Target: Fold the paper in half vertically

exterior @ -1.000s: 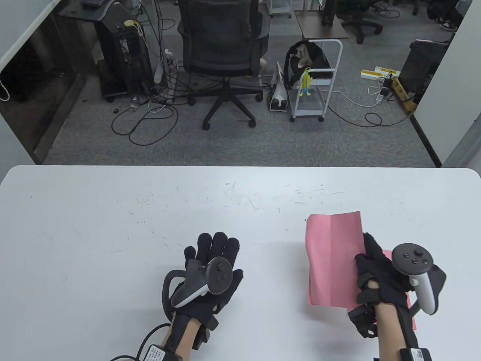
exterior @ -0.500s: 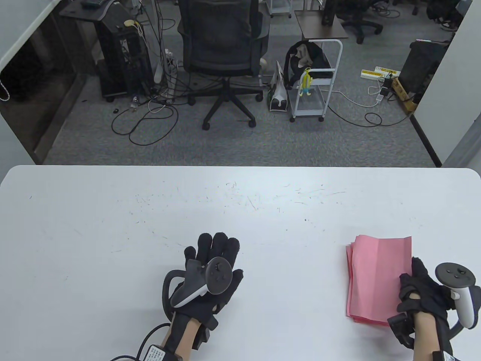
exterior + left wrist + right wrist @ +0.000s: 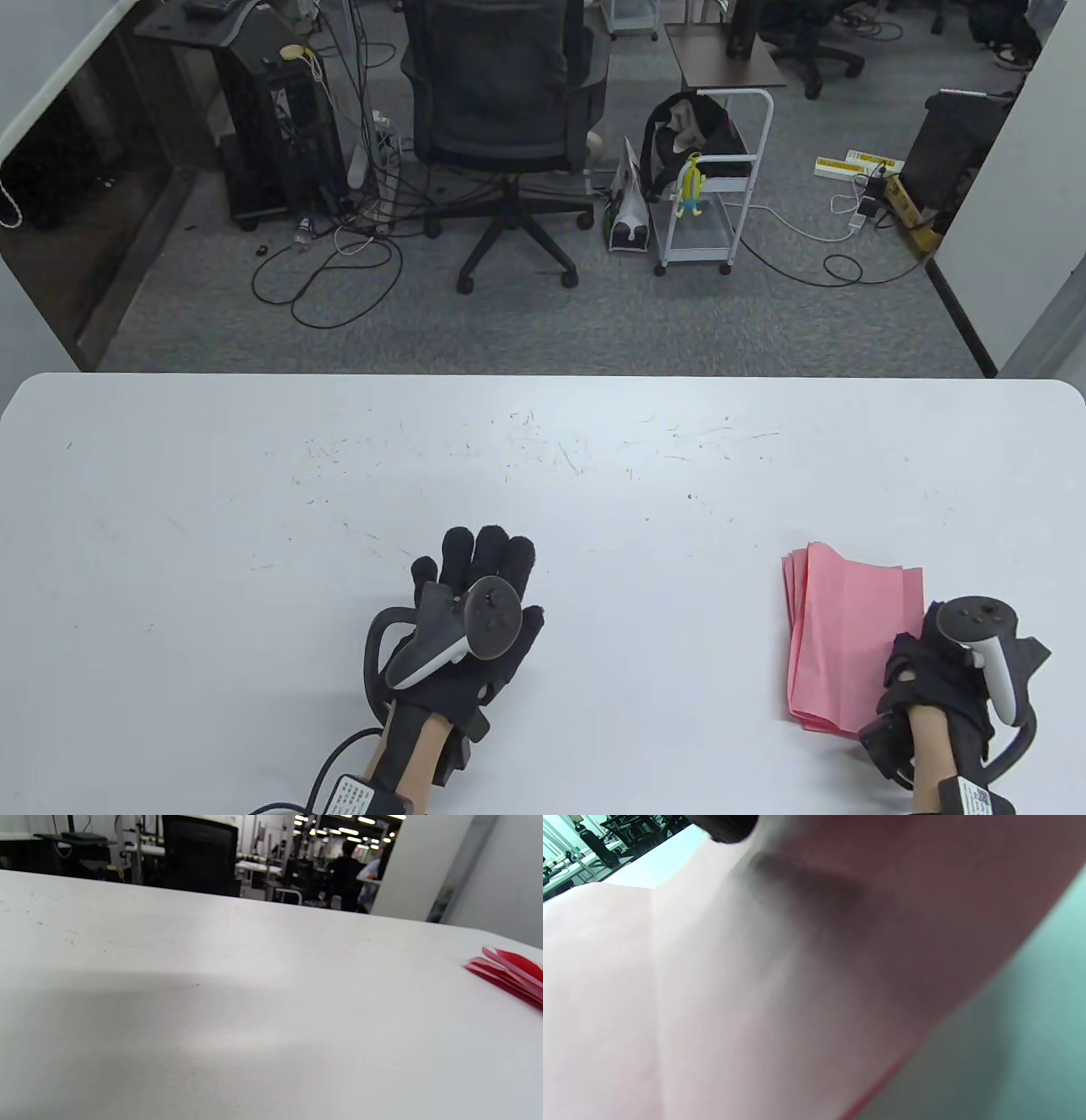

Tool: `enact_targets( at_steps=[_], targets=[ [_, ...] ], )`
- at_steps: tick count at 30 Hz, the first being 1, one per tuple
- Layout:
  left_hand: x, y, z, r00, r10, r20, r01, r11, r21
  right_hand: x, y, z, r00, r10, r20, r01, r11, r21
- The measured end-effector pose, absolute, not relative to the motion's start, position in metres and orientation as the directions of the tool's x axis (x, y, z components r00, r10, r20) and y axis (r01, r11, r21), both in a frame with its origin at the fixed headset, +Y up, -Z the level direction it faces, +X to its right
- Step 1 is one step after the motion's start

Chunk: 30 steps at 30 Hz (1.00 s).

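The left hand (image 3: 475,607) is lying flat on the white table (image 3: 254,526), near the front edge and a little left of centre, its fingers spread out and pointing toward the far side, gripping nothing. A tracker (image 3: 462,628) is sitting strapped on its back, and a black cable (image 3: 327,768) is trailing from the wrist off the near edge.

At the near right of the table, a stack of pink paper sheets (image 3: 848,641) is lying flat, its left edges fanning slightly so that several layers are showing. A faint crease is running across the top sheet. In the left wrist view the same stack (image 3: 511,974) is appearing at the right edge as thin red layers lying on the tabletop.

The right hand (image 3: 937,679) is resting at the stack's near right corner, touching the paper, with its own tracker (image 3: 988,654) tilting on top. Whether its fingers are pinching a sheet or merely pressing on it cannot be told; the glove and tracker are hiding them. In the right wrist view, pink paper (image 3: 712,984) is filling nearly the whole frame, with one dark fingertip (image 3: 725,827) showing at the top.
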<state>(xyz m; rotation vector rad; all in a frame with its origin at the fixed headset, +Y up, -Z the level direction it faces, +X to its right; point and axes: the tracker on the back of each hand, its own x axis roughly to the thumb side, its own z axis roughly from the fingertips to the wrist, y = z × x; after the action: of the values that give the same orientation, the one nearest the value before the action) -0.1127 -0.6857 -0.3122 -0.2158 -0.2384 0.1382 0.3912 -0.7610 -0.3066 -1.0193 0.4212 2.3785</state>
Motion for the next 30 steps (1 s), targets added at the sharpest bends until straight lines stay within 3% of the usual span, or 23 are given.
enact_targets(
  at_steps=[6,9,17,23,30],
  targets=[
    [-0.114,-0.688,-0.314,0.964,0.160,0.213,-0.108,0.965,-0.240,0.361,-0.736,-0.314,-0.706,0.190,-0.682,-0.396,-0.905,0.158],
    [-0.114,-0.687,-0.313,0.965,0.155,0.211,-0.103,0.966,-0.236,0.332,-0.716,-0.318,-0.783,0.195,-0.591,-0.348,-0.924,0.156],
    [-0.114,-0.687,-0.313,0.970,0.135,0.204,-0.088,0.971,-0.222,0.235,-0.667,-0.322,-0.881,0.376,-0.289,-0.423,-0.898,0.121],
    [-0.116,-0.688,-0.315,0.974,0.123,0.190,-0.081,0.974,-0.213,0.162,-0.665,-0.327,-0.849,0.509,-0.141,-0.528,-0.825,0.201],
    [-0.122,-0.687,-0.316,0.976,0.133,0.173,-0.095,0.973,-0.213,0.090,-0.677,-0.313,-0.923,0.383,0.019,-0.371,-0.905,0.207]
  ],
)
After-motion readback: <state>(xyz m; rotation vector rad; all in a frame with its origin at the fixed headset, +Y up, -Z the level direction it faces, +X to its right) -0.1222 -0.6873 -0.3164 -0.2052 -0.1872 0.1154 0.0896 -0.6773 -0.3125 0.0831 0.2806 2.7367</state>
